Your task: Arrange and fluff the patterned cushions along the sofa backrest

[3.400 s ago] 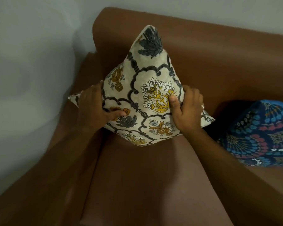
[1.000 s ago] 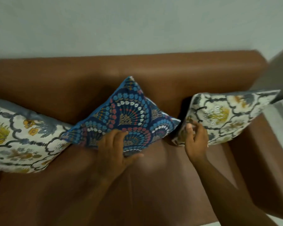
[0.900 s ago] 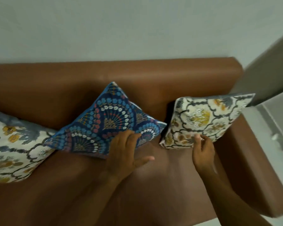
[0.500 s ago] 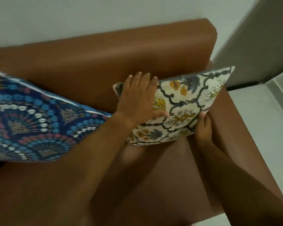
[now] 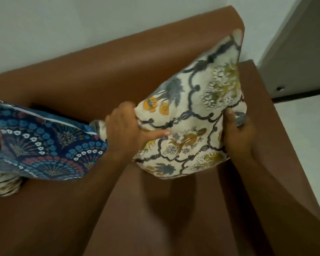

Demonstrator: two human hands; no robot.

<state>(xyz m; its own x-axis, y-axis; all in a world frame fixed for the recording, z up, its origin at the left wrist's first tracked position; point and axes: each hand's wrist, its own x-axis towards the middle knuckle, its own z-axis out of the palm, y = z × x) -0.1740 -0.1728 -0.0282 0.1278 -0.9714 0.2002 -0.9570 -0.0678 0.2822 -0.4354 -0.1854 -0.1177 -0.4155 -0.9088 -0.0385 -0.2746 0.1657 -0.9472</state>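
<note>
Head: cream cushion (image 5: 190, 115) between 2 grips.

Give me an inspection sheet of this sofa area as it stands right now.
Surface: brown sofa, seat bare in front.
Job's things: cream floral cushion raised on one corner at the right end; blue fan-print cushion leaning on the backrest; another cream cushion at the left edge, mostly cut off.
Clutter: nothing seen.
Grippers: left hand and right hand each have a grip on the cream floral cushion's sides.
Cables: nothing seen.
Surroundings: pale wall, light floor.
</note>
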